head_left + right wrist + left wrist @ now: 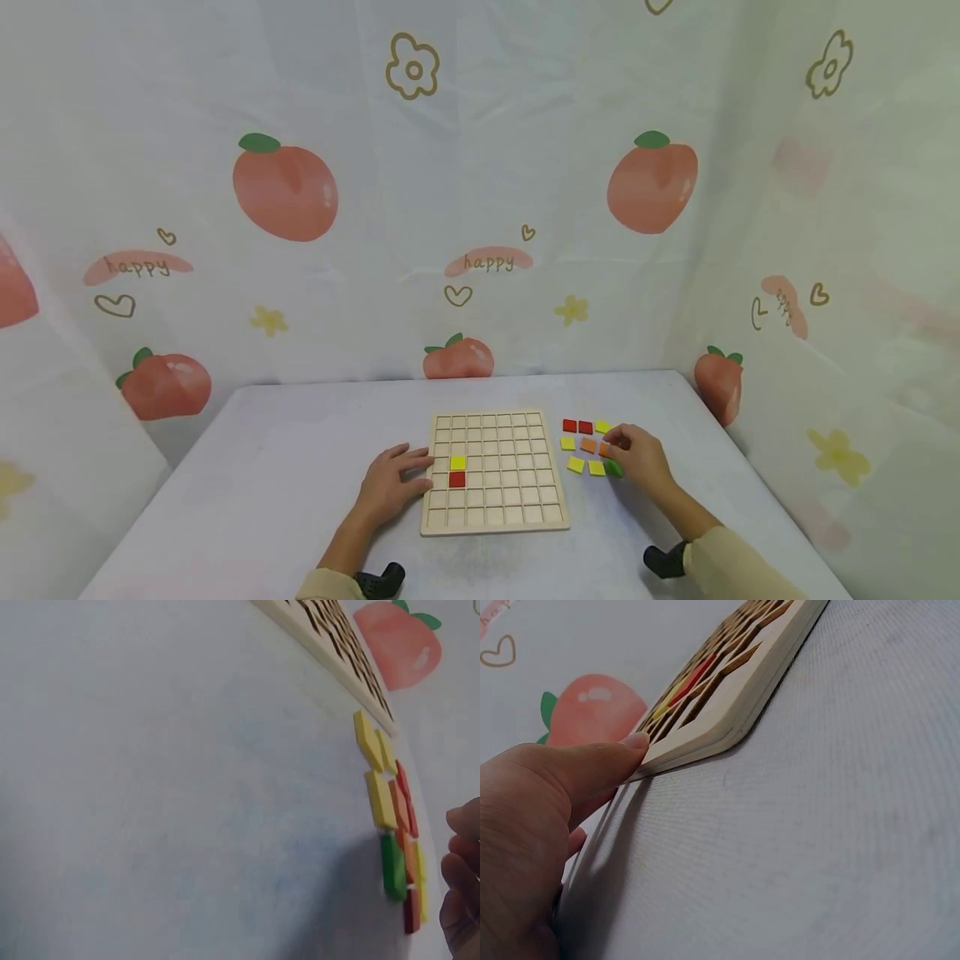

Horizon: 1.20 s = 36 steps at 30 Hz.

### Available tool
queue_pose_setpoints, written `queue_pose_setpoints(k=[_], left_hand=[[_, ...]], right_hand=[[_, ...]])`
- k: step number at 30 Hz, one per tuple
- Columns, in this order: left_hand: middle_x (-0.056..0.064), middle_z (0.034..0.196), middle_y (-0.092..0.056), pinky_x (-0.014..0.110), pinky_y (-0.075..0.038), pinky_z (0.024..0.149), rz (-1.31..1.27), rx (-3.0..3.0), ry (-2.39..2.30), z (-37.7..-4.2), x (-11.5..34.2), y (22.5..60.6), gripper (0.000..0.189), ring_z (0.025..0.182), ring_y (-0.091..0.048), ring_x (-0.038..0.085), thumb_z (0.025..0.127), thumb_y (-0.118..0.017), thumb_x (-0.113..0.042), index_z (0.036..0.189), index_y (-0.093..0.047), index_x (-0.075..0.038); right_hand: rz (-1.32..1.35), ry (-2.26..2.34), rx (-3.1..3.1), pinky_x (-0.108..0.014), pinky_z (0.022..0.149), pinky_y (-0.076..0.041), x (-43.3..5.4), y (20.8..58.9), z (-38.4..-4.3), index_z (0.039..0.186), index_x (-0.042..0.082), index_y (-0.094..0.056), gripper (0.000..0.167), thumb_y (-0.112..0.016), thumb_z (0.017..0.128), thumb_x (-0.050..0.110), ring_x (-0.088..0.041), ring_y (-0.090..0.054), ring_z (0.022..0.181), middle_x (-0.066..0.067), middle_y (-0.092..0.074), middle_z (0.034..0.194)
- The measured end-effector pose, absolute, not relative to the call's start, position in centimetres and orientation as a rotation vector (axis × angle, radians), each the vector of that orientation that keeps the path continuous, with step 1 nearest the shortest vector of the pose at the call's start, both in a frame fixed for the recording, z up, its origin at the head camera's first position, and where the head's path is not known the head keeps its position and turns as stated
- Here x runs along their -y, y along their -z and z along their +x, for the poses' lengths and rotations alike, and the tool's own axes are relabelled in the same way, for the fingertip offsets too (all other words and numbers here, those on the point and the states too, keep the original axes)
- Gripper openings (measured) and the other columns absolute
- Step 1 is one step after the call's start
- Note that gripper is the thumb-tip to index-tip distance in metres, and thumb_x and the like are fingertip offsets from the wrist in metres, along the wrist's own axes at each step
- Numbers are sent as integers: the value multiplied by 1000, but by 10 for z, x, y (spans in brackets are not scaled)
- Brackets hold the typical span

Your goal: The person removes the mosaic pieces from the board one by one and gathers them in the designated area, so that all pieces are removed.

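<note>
A pale wooden grid board (pixel 495 529) lies on the table, with a yellow tile (pixel 457 462) and a red tile (pixel 457 479) in neighbouring cells on its left side. My left hand (pixel 390 487) rests at the board's left edge, its thumb (pixel 604 761) touching the rim. To the right of the board lie loose square tiles: red (pixel 570 426), yellow (pixel 576 464), orange (pixel 588 446) and green (pixel 613 468). My right hand (pixel 637 454) hovers over the right end of this group, fingers loosely bent, and partly covers some tiles. Nothing shows between its fingertips.
A white cloth covers the table (pixel 300 450). Behind and beside it hang white curtains (pixel 360 317) printed with peaches and flowers. Black wrist straps (pixel 666 560) sit on both wrists, near beige sleeves (pixel 735 567).
</note>
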<state>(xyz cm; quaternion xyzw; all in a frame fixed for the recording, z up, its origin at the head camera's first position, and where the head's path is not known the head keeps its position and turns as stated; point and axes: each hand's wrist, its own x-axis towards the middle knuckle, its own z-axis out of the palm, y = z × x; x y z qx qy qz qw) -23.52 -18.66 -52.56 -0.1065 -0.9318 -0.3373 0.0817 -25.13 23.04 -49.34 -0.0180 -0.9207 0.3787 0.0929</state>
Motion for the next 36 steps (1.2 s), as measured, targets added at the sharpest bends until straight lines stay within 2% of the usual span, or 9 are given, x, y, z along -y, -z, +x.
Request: queue_pose_setpoints(k=[10,20,36], left_hand=[[-3,127,-64,59,-30,105,-327,2780,1001,-234,187,530,38,131,-43,33,79,-79,-28,115,-74,-17],[-5,127,-64,58,-30,106,-320,2771,995,-234,187,530,37,131,-43,32,79,-79,-28,115,-74,-18],[-4,126,-65,59,-31,105,-314,2763,990,-232,185,529,38,131,-43,32,79,-79,-27,115,-74,-17]], right_hand=[[72,-1189,2684,-29,64,-44,-210,491,-265,90,5,-67,6,-70,85,3,-19,-52,76,-2,-59,83],[170,-1237,2651,-28,63,-48,-182,487,-273,88,7,-68,7,-72,84,3,-16,-54,73,1,-60,82],[319,-1233,2671,-27,63,-46,-137,492,-275,90,11,-67,8,-71,86,5,-16,-52,76,4,-58,82]])
